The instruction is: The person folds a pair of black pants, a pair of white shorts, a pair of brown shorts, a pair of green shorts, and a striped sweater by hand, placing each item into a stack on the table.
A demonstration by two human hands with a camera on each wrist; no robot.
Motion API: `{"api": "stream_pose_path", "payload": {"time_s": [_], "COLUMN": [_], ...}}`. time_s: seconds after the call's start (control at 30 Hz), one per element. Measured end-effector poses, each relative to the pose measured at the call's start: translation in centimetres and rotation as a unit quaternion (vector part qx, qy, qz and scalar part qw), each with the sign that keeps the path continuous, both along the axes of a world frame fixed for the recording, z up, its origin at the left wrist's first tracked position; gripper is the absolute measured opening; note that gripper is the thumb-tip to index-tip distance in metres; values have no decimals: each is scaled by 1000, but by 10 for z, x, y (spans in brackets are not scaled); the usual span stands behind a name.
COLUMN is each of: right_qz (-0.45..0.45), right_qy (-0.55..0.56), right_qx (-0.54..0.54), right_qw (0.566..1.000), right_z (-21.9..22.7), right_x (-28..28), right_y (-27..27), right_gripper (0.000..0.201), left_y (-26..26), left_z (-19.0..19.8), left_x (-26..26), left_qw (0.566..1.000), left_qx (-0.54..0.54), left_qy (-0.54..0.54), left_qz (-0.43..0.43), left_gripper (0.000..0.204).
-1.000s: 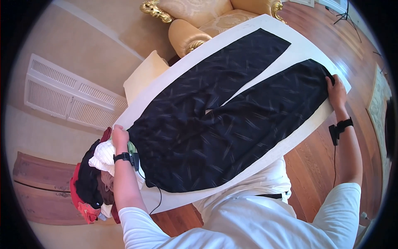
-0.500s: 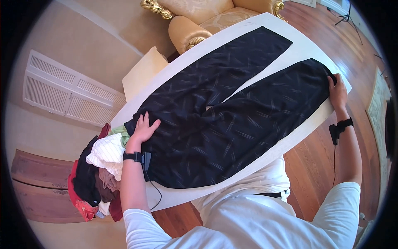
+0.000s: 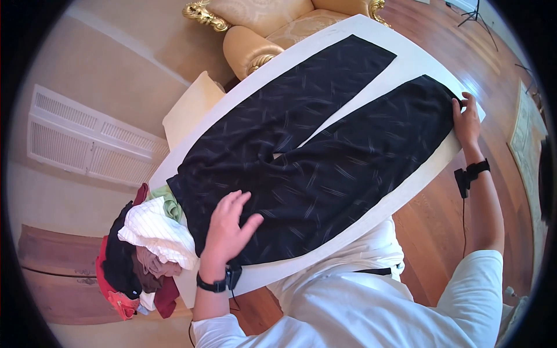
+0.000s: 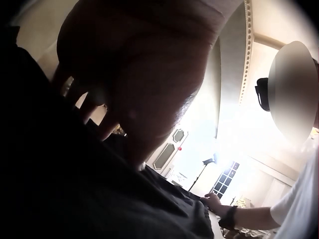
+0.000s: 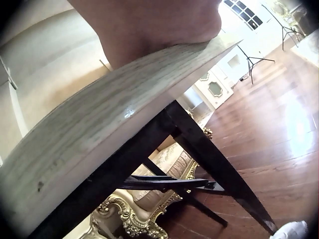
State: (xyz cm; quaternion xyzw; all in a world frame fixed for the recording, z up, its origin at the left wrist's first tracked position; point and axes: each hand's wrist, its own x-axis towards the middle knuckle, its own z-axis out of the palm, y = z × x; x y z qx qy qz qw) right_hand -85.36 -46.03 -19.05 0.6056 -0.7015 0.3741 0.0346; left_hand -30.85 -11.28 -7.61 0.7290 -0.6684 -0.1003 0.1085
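A pair of black trousers (image 3: 325, 168) with fine light streaks lies spread over a white table (image 3: 426, 168), legs toward the far right. My left hand (image 3: 227, 232) is over the waist end, its fingers spread and thumb apart. In the left wrist view, this hand (image 4: 144, 74) has its fingertips right at the dark cloth. At the hem of the nearer leg, my right hand (image 3: 466, 123) pinches the corner between thumb and fingers. Its palm side (image 5: 159, 25) lies along the table edge in the right wrist view, where the fingers are hidden.
A heap of clothes sits at the table's left end, with a white striped garment (image 3: 156, 229) on top and a green one (image 3: 168, 203) beside it. A gold armchair (image 3: 255, 49) stands behind the table. Dark table legs (image 5: 199, 144) show below.
My left hand has left the waistband corner and moved over the trousers toward the near side, fingers opening out. My right hand stays at the hem. The view has shifted slightly.
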Motion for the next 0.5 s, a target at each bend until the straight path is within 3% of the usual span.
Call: {"api": "stream_pose_path", "payload": {"time_s": [0.1, 0.2, 0.3, 0.5], "right_qz": [14, 20, 20, 39], "right_qy": [-10, -17, 33, -13], "right_qx": [-29, -26, -46, -33], "right_qw": [999, 999, 998, 999], "right_z": [-5, -3, -9, -15], "right_x": [-8, -10, -18, -42], "right_y": [-5, -6, -14, -31], "right_gripper": [42, 41, 45, 53], "left_y": [25, 41, 47, 49], "left_z": [-10, -29, -34, -31], "left_x": [-22, -21, -16, -10], "left_qw": [993, 989, 986, 987], "left_qx": [95, 112, 119, 118], "left_qy": [-69, -66, -65, -30], "left_qz": [13, 76, 102, 109], "left_gripper": [93, 108, 113, 117]}}
